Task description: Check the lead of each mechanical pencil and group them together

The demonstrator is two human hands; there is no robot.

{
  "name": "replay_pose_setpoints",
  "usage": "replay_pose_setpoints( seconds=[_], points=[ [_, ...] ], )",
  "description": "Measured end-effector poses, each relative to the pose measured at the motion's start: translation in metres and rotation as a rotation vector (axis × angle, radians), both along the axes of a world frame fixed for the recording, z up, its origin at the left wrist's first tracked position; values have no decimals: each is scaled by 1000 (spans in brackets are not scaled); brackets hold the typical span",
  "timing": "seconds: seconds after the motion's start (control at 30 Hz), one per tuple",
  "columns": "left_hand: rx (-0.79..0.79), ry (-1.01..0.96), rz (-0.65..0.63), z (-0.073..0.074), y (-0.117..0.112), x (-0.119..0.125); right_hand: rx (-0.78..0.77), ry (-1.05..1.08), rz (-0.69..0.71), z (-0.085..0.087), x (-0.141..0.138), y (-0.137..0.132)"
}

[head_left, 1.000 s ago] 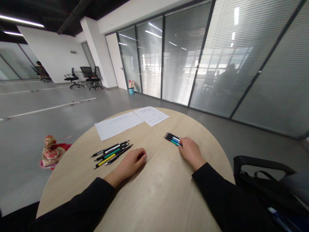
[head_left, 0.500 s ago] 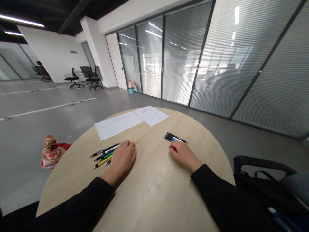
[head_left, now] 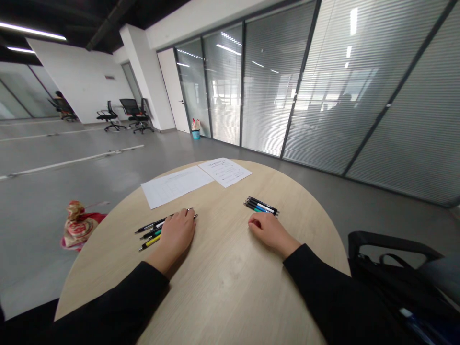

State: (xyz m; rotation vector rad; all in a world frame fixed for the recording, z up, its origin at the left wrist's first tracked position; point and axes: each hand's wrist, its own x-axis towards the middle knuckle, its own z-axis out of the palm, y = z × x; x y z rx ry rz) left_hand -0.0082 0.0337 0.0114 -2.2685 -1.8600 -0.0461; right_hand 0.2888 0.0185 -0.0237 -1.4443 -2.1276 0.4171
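The left hand (head_left: pixel 175 235) lies curved over a group of pens (head_left: pixel 151 229) on the round tabletop (head_left: pixel 230 287), so it hides part of them; I cannot tell if it pinches one. The right hand (head_left: pixel 271 233), loosely curled, rests empty just beside 4 other pens (head_left: pixel 261 206).

Gap between left hand (head_left: pixel 174 235) and right hand (head_left: pixel 272 233)

The left pens (head_left: pixel 150 242) mix black with yellow, green and white; the right pens (head_left: pixel 261 206) show black, white and teal on the pale wood-grain tabletop (head_left: pixel 223 297).
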Motion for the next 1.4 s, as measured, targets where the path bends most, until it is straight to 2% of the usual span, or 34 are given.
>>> replay_pose_setpoints(
  seconds=[0.4, 0.53, 0.73, 0.9, 1.13, 1.4],
  points=[
    [-112, -7, 6, -6, 3, -2, -22, 44, 27, -1, -2, -1],
    [-89, -151, -109, -9, 4, -2, -28, 48, 36, -1, -3, -2],
    [-118, -441, -392, -13, 1, 1, -37, 38, 37, -2, -7, -3],
    [-108, -561, -392, -18, -4, 9, -61, 17, 57, -3, -9, -4],
    [-56, -483, -441, -28, -3, 11, -31, 61, 118, -2, -19, -7],
    [-68, -308, -388, -21, -9, 15, -21, 79, 179, -2, -26, -12]
  ],
)
